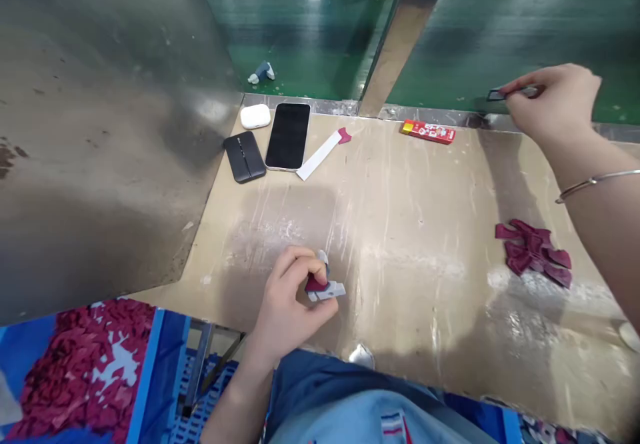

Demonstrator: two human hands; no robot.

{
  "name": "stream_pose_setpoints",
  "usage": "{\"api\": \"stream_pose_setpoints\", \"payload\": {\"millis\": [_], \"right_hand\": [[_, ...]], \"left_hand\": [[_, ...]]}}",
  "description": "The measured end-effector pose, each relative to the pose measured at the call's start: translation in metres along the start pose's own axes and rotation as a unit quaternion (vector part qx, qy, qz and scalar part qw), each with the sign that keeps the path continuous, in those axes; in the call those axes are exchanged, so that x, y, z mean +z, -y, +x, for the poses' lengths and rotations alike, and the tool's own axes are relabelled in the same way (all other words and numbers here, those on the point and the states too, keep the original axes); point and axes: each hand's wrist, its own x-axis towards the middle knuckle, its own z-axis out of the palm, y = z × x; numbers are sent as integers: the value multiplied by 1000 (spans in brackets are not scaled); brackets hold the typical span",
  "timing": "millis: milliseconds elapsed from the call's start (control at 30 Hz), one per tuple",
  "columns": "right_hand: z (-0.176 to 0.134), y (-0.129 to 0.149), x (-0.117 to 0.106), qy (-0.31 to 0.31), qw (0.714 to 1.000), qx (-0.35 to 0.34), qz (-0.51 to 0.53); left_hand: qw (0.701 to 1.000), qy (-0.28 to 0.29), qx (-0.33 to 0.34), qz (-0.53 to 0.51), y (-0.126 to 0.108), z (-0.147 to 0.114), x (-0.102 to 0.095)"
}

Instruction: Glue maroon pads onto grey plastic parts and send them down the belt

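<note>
My left hand (295, 297) is closed in a pinch above the front of the worktable (420, 231). Between its thumb and fingers is a small maroon and pale grey piece (330, 291), partly covered by the fingers. My right hand (555, 104) reaches to the far right, at the edge of the green conveyor belt (310, 37). Its fingertips pinch a small dark piece with a pale edge (496, 95), whose kind I cannot make out. Below that forearm lies a loose pile of maroon fabric pieces (535, 251).
A phone (289, 136), a black flat case (245, 157), a white earbud case (255, 117), a white strip (320, 156) and a red packet (429, 131) lie along the back. A metal panel (110, 124) and post (400, 37) stand near. Blue crates (150, 384) flank the lower left.
</note>
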Motion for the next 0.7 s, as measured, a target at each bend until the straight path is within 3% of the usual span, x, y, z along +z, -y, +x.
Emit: {"api": "stream_pose_setpoints", "payload": {"millis": [67, 133, 267, 333, 400, 533, 633, 700], "right_hand": [[-21, 25, -4, -34, 997, 38, -65], [-49, 57, -4, -12, 998, -3, -70], [-113, 106, 3, 103, 984, -145, -33], [-145, 117, 6, 175, 963, -201, -20], [-174, 123, 3, 204, 953, -223, -19], [-229, 146, -24, 202, 952, -223, 49], [-267, 170, -43, 284, 920, -195, 186], [-288, 181, -45, 285, 910, -152, 259]], "left_hand": [[1000, 6, 12, 7, -2, -2, 4], [1000, 7, 24, 12, -4, -3, 8], [999, 15, 40, 8, -10, -7, 14], [999, 22, 43, 4, -14, -9, 18], [998, 36, 43, -7, -19, -10, 22], [992, 97, 23, -71, -30, -13, 30], [982, 140, 11, -126, -37, -16, 37], [976, 148, 9, -158, -39, -17, 42]]}}
